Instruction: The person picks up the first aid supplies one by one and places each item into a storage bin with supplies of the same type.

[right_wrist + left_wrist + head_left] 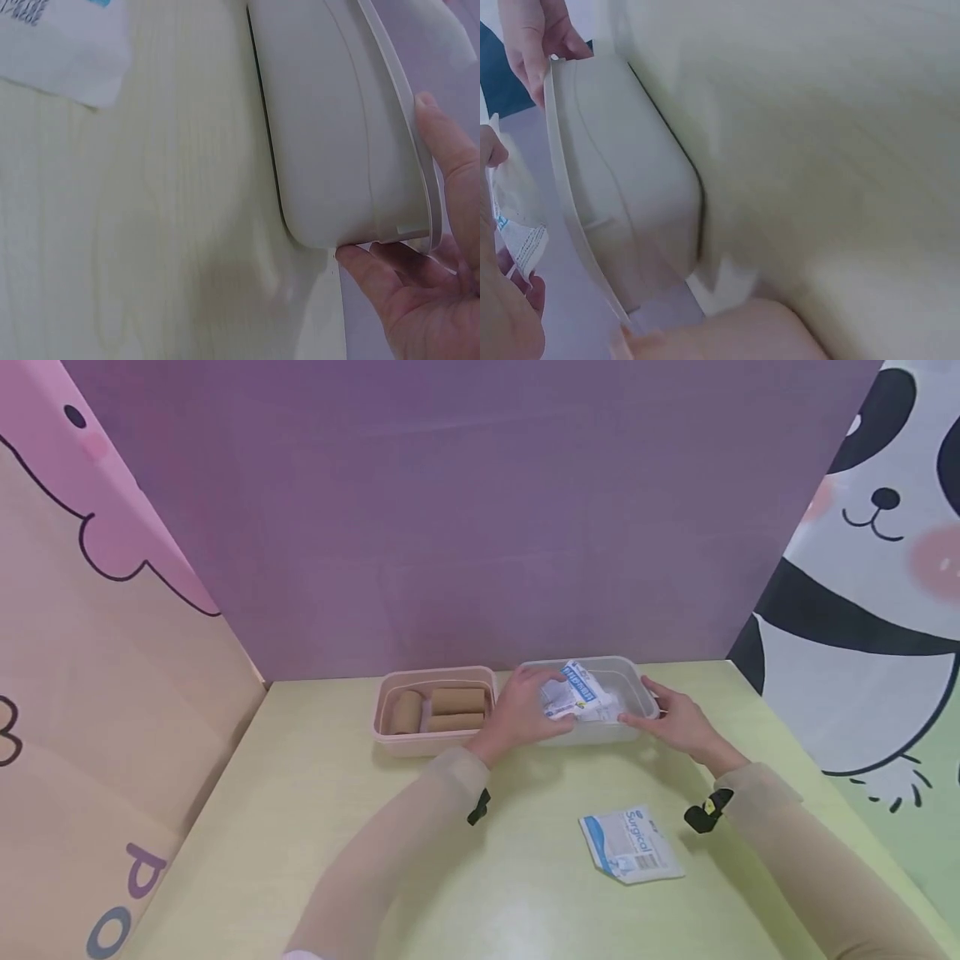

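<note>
My left hand [519, 708] is over the left side of a whitish plastic box [600, 735], holding a small white packet with blue print [585, 687] between thumb and fingers. The left wrist view shows this packet [517, 202] above the box's rim. Other white packets lie inside the box beneath it, partly covered. At the box's right end, my right hand [682, 722] grips the rim and corner. Seen from the right wrist, the thumb and fingers of that hand [427, 292] press on the box's end wall and rim [409, 112].
Left of the white box stands a pink box [420, 744] with several brown rolls [457, 700] in it. A flat white and blue packet marked "Surgical" [632, 845] lies on the pale table [300, 827] in front. A purple wall panel [480, 527] rises behind the boxes.
</note>
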A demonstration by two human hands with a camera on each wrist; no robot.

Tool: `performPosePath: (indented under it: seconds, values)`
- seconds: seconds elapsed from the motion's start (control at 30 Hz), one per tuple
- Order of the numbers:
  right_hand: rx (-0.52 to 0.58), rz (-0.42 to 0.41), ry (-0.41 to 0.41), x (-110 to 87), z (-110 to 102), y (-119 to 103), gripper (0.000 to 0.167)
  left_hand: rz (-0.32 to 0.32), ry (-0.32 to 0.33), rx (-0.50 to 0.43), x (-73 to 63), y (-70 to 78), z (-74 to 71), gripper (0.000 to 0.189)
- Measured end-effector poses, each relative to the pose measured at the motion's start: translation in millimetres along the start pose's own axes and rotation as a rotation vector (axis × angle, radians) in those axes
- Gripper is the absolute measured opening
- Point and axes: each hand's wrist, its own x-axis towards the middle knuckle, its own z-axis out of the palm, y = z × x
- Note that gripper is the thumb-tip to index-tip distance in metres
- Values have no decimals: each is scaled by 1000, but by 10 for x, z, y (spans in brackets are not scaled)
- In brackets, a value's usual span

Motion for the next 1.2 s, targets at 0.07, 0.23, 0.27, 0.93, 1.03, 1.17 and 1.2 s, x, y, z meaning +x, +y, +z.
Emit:
performPosePath:
  seconds: [0.07, 0.23, 0.27, 0.93, 1.03, 1.17, 1.2]
  values:
    - [-9, -8, -5, 27, -9, -7, 108, -8, 9, 10, 90, 25, 41, 57]
    - [-20, 6, -24, 4, -27, -1, 108, -16, 1, 65, 286, 100, 141, 54]
    - [-23, 11, -23, -20, -22, 8, 108, -21, -12, 69, 309, 117, 163, 54]
    - [-21, 30, -27, 15, -26, -75, 108, -152, -162, 217, 486, 126, 320, 52]
    - [-17, 34, -28, 14, -25, -66, 109, -166, -182, 223, 500, 130, 347, 52]
    - [-25, 31, -23, 13, -25, -60, 109, -186, -204, 222, 523, 128, 370, 53]
    - [-25, 30, -22, 13, -24, -60, 109, -188, -209, 220, 526, 129, 375, 53]
